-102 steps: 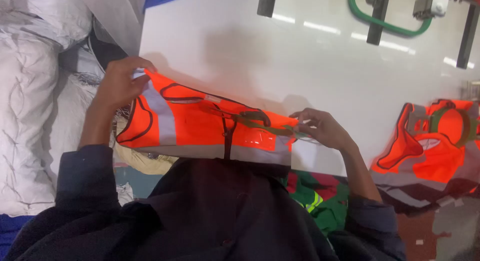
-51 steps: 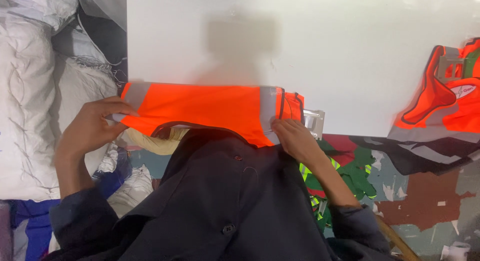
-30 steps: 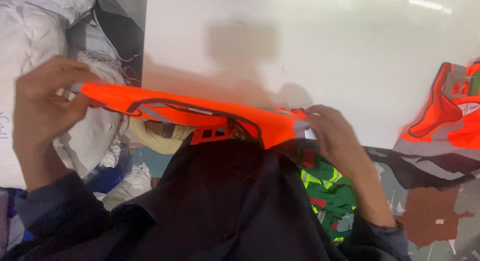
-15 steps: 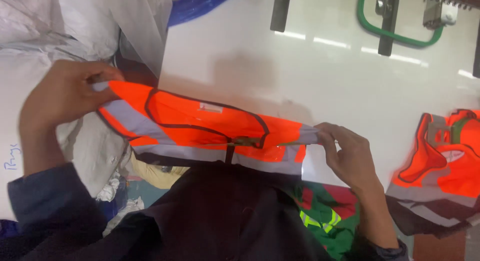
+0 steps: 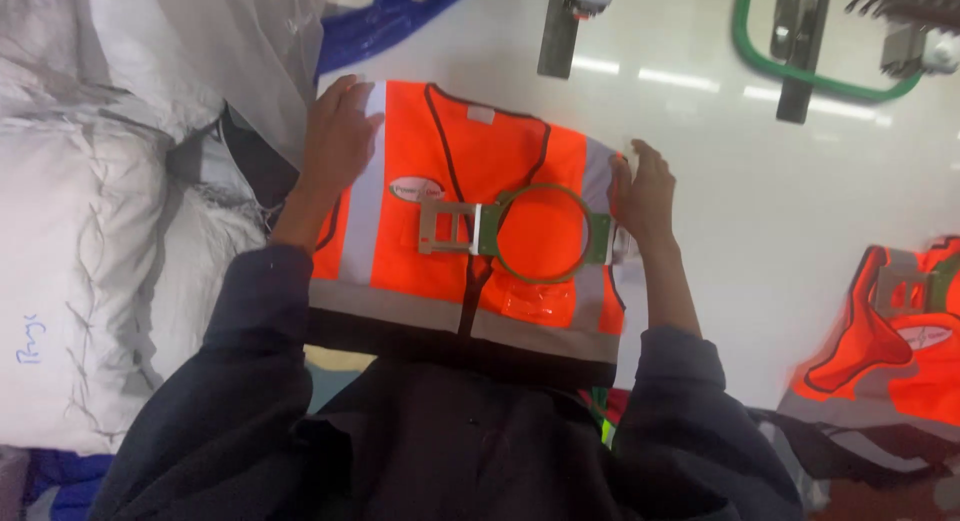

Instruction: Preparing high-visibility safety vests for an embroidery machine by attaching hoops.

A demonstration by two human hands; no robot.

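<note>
At the near edge of the white table [image 5: 800,201], just beyond the person's dark sleeves, an orange safety vest [image 5: 470,171] with grey reflective bands lies spread flat, front up, its hem hanging toward the person's body and its collar pointing to the far edge, so its long axis runs straight away from the wearer. A green embroidery hoop [image 5: 545,233] with a metal bracket is clamped over the lower chest of the vest, a little right of the middle seam and so nearer to the right hand. The left hand [image 5: 340,136] rests flat with fingers together on the vest's left shoulder and grey stripe, at the table's left edge, pinching nothing. The right hand [image 5: 645,191] lies open, fingers loosely spread, against the vest's right side, touching the fabric just beside the hoop's bracket. The vest lies between the two hands, both equally close to it. To the left of the table are white plastic sacks [image 5: 90,231]. Near the right edge lies a second orange vest [image 5: 890,351], crumpled, carrying its own hoop. Along the far edge stand dark machine arms [image 5: 560,31] and a green tubular frame [image 5: 800,76].
</note>
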